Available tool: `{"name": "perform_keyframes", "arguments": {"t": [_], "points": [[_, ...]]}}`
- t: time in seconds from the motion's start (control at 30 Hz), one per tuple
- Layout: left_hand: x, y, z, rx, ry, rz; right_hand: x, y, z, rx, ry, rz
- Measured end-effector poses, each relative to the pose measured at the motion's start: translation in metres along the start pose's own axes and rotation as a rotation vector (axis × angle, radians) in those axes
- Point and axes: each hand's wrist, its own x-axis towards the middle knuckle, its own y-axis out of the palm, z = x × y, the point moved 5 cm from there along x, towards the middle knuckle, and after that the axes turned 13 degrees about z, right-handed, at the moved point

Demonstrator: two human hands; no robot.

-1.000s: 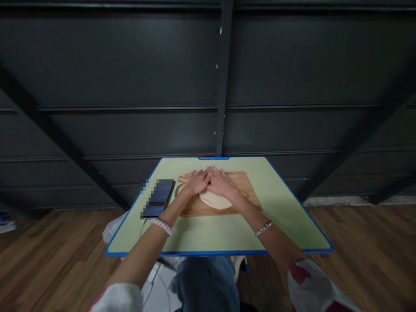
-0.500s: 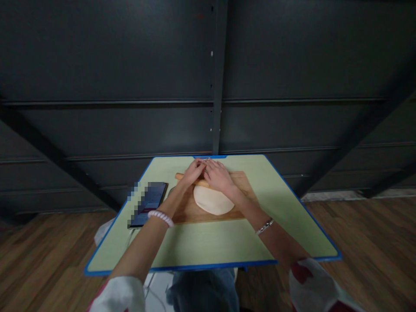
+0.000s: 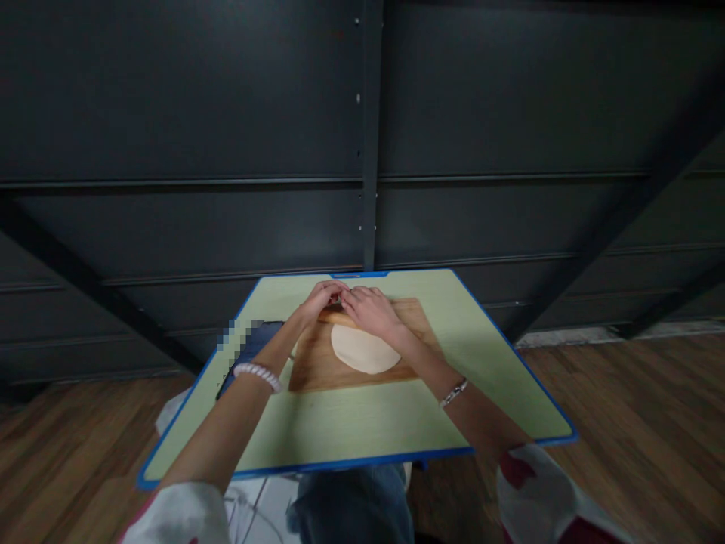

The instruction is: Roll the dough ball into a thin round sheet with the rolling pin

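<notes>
Best to press evenly along the rolling pin (image 3: 335,320), keeping the dough (image 3: 365,351) uniformly thin. Looks pale, smooth, flat and roundish, lying mid-board on the wooden cutting board (image 3: 314,372). Toward the board's far edge, left hand (image 3: 322,296) curled, right hand (image 3: 371,310) over the pin; cannot tell whether either grip is closed. Left of the board, a dark tablet (image 3: 260,340); under it, the surface (image 3: 351,431).

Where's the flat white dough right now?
In the head view, the flat white dough lies on the brown wooden board, on the wearer's side of the tan wooden rolling pin, right of the dark rectangular device.
</notes>
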Motion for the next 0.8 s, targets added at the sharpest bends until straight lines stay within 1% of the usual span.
{"name": "perform_keyframes", "arguments": {"t": [0.2,0.5,0.8], "points": [[-0.006,-0.004,0.003,-0.036,-0.042,0.045,-0.001,0.000,0.001,0.014,-0.002,0.036],[-0.010,-0.005,0.001,-0.092,0.021,0.087,-0.003,-0.002,0.004,-0.043,-0.025,0.015],[-0.013,-0.006,-0.003,-0.123,0.040,0.045,0.000,0.003,0.006,-0.067,-0.071,-0.020]]}}
